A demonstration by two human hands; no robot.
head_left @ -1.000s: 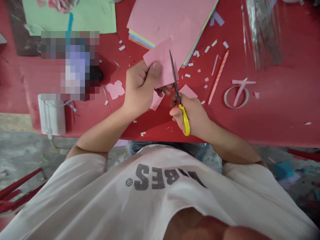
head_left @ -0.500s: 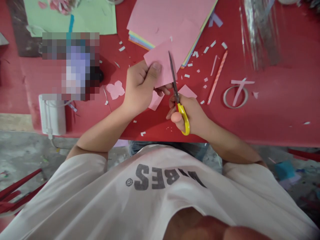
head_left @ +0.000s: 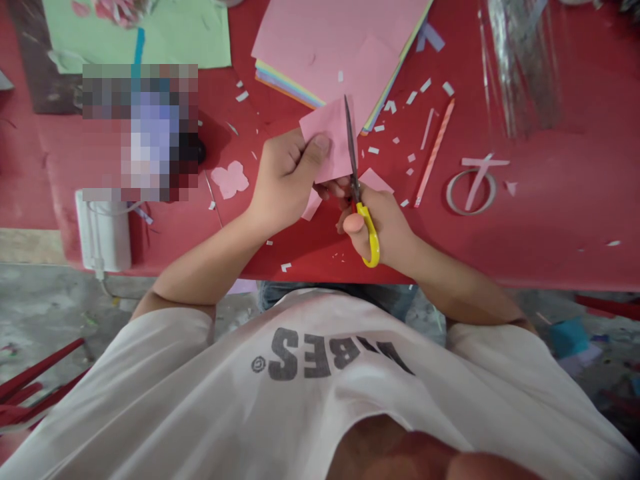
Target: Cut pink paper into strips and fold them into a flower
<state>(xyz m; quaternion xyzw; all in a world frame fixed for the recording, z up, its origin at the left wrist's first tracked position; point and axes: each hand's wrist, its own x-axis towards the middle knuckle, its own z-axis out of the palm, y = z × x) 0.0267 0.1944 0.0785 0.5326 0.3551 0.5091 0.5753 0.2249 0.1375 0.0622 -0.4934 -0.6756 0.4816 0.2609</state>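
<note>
Between thumb and fingers, my left hand [head_left: 287, 177] pinches a small square of pink paper [head_left: 330, 143]. My right hand [head_left: 387, 227] is closed round the yellow handles of a pair of scissors [head_left: 371, 240], the thumb through one loop. Their dark blades point away from me and lie along the right side of the paper, a narrow strip of pink showing beyond them. Beneath my hands another pink piece [head_left: 311, 205] rests on the table, partly hidden. A further pink piece [head_left: 377, 180] shows just behind my right hand. To the left lies a pink petal-shaped cutout [head_left: 230, 179].
A stack of coloured paper [head_left: 320, 40] lies ahead on the red table [head_left: 550, 240]. To the right are a striped pencil [head_left: 435, 153], a tape roll [head_left: 450, 197] and clear plastic wrap [head_left: 520, 73]. A white power bank [head_left: 104, 233] sits at left, and paper scraps are scattered around.
My left hand and the pink square have moved right and slightly toward me. The scissor blades have turned more upright and now overlap the paper's right side.
</note>
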